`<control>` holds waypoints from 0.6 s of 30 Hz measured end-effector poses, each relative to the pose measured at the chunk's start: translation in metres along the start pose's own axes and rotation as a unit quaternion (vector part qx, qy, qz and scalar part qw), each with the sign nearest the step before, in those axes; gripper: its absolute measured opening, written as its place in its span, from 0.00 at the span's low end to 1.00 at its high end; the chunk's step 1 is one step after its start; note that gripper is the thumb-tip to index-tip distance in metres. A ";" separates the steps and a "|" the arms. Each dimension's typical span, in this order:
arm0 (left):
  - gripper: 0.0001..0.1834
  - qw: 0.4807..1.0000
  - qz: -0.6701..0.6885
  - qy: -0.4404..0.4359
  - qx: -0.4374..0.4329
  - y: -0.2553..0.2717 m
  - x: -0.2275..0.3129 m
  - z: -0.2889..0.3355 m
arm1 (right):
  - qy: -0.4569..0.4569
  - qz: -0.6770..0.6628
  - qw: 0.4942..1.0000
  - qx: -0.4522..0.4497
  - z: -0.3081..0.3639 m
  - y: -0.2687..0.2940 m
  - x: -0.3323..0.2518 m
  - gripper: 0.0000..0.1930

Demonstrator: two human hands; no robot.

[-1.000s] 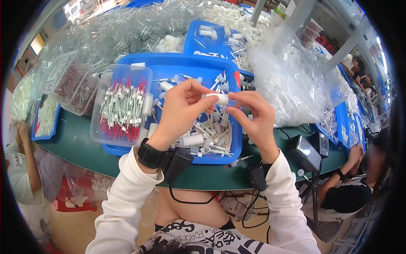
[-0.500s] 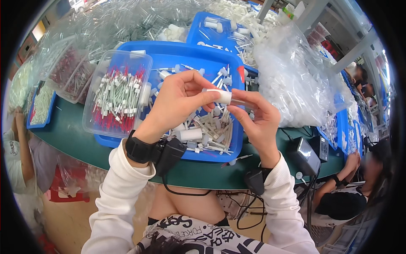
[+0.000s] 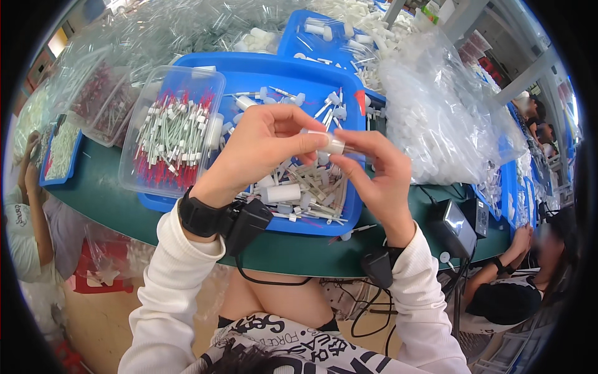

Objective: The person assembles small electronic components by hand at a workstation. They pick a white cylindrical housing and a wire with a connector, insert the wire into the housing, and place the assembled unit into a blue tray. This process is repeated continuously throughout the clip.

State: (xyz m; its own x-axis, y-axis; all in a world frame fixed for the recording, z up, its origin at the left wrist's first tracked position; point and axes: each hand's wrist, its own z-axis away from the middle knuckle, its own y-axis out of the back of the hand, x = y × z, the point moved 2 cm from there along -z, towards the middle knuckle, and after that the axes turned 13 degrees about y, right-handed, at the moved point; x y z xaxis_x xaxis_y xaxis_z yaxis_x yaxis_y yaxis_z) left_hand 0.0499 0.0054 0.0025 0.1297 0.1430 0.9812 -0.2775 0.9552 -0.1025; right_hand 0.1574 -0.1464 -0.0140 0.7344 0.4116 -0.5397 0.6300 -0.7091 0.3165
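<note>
Above the blue tray (image 3: 268,60), my left hand (image 3: 265,140) pinches a white plastic cylinder (image 3: 335,146) between thumb and fingertips. My right hand (image 3: 381,171) closes on a clear tube (image 3: 356,153) that lines up with the cylinder's right end. The two pieces meet or nearly meet; my fingers hide the exact joint. Beneath my hands, the tray holds many thin white stems with caps, and a larger white cylinder (image 3: 281,193) lies among them. To the left of my left hand stands a clear plastic box (image 3: 129,177) full of white stems with pink-red bristle tips.
A big clear bag of white parts (image 3: 430,118) bulges at the right. Clear tubes (image 3: 168,31) are heaped at the back. Black devices with cables (image 3: 450,227) sit at the table's right edge. Other people work at both sides. One loose stem (image 3: 358,232) lies by the tray's front.
Both hands stay nearly in place over the tray. The white cylinder has tilted and turned slightly, and more of the tray's contents shows below as the view has shifted a little.
</note>
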 end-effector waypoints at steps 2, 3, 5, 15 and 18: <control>0.12 0.999 0.026 -0.038 0.013 -0.004 0.001 -0.002 | -0.038 -0.035 0.998 0.042 0.000 0.002 0.002 0.19; 0.12 0.998 0.024 -0.049 0.025 -0.002 0.000 -0.003 | -0.066 -0.062 0.994 0.057 -0.001 0.003 0.003 0.19; 0.14 0.996 0.022 -0.072 0.049 0.001 0.000 -0.002 | -0.105 -0.125 0.984 0.075 -0.002 0.005 0.002 0.19; 0.12 0.986 -0.036 -0.143 0.083 -0.010 -0.008 0.000 | -0.137 -0.142 0.980 0.003 -0.003 0.012 -0.006 0.14; 0.11 0.973 -0.056 -0.206 0.089 -0.013 -0.007 -0.001 | -0.099 -0.042 0.994 -0.014 0.002 0.013 -0.001 0.14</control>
State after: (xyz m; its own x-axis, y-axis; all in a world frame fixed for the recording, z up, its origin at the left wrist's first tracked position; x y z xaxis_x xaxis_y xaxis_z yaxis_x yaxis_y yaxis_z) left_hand 0.0531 -0.0076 -0.0029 -0.2144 -0.1101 0.9705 -0.4492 0.8934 0.0021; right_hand 0.1641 -0.1568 -0.0109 0.6168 0.3456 -0.7072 0.6957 -0.6595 0.2845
